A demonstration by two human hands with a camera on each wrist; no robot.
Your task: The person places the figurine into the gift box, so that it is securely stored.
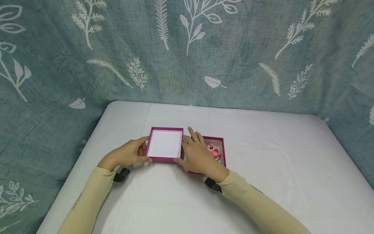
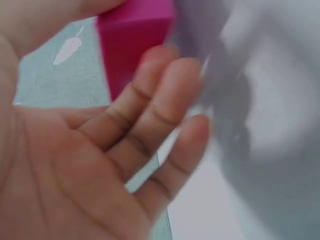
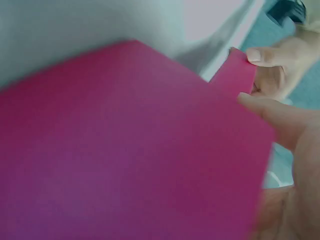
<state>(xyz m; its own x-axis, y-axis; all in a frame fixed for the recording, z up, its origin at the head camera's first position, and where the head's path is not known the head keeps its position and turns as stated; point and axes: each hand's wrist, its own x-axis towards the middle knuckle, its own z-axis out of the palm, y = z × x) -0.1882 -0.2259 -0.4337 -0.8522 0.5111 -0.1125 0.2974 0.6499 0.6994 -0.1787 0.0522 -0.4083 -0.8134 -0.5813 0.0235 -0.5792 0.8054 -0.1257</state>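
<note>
A shallow, square magenta box half [image 1: 164,159] with a white inside lies open side up in the head view; whether it is lid or base I cannot tell. My left hand [image 1: 130,152] grips its left side, thumb at the near corner. At its right side my right hand [image 1: 197,154] holds it between thumb and fingers. Partly hidden under that hand is a second magenta box half [image 1: 224,152], holding a pink bear figure [image 1: 214,151]. The left wrist view shows the first half's corner [image 2: 135,50] blurred, with several left fingers loosely bent beside it.
A white-covered table [image 1: 263,182] lies under everything. Behind and to the left hangs a blue-green curtain [image 1: 228,58] with white leaf prints. Dark wrist cameras [image 1: 121,175] sit at both wrists. The second box half's magenta side [image 3: 135,150] fills much of the right wrist view.
</note>
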